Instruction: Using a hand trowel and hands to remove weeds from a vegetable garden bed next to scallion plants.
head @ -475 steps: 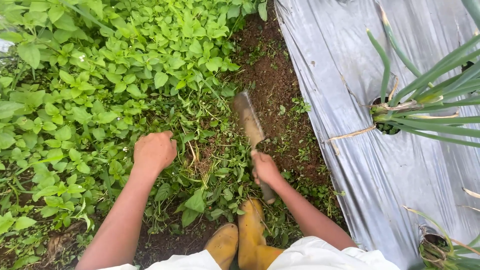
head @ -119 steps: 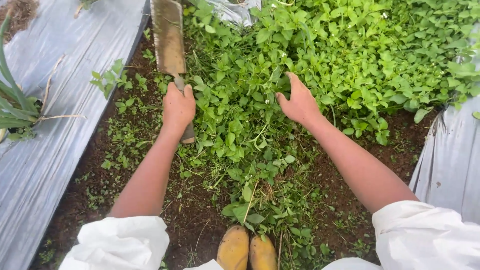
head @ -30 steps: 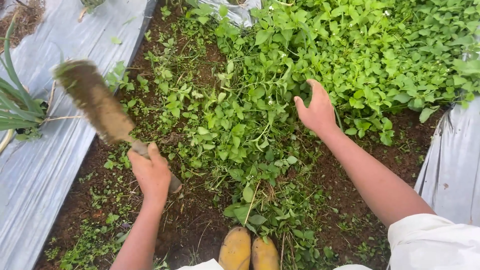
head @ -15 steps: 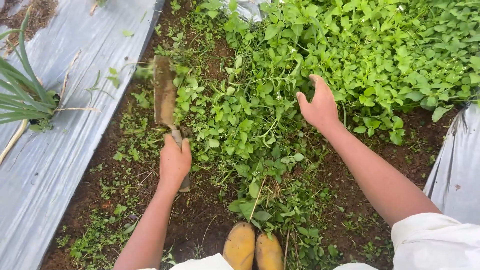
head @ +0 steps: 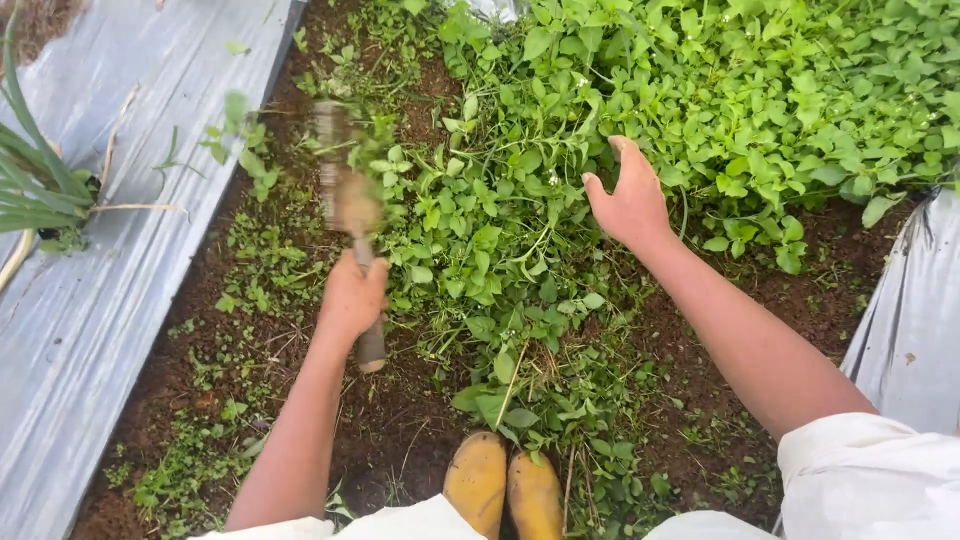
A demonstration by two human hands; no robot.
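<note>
Boots (head: 505, 485), yellow and rounded at the toes, show at the bottom edge, side by side on dark soil (head: 400, 420). White sleeves frame them on both sides. Just beyond, the left hand (head: 350, 298) is clenched around the handle of a flat-bladed hand tool (head: 345, 195); the butt of the handle pokes out below the fist, and the blade points away from the person, blurred, over the boundary between bare soil and leafy growth. To the right, the right hand (head: 628, 200) is released, fingers spread and slightly curled, resting on or just above a thick mat of green weeds (head: 500, 230); whether it grips any stems cannot be told. The weeds fill the middle and upper right of the furrow, thinning into scattered small sprouts on the left. Silver plastic mulch (head: 110, 230) covers the bed along the left, and a further strip of it shows at the right edge. At the far left, a plant with long narrow green leaves (head: 35, 190) rises from a hole in that sheet.
</note>
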